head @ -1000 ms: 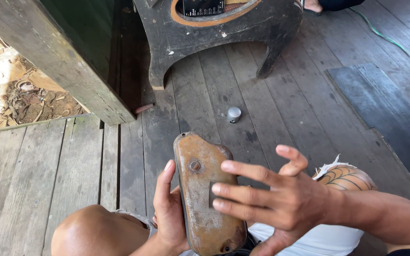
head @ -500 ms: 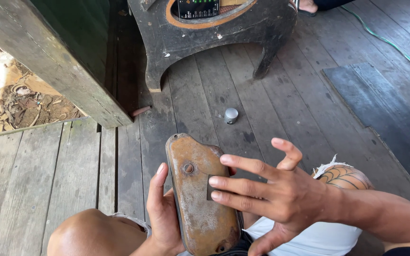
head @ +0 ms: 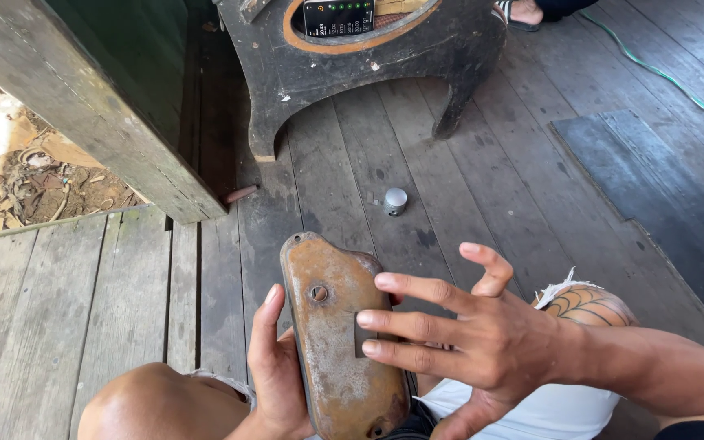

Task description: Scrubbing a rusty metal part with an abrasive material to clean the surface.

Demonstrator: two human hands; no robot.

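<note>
Now the left hand grips the rusty cover at its left edge, near, over the lap. The right hand has fingers spread, pressing a small grey pad onto it. Rust remains everywhere. A metal cap sits farther off on the floor.
</note>
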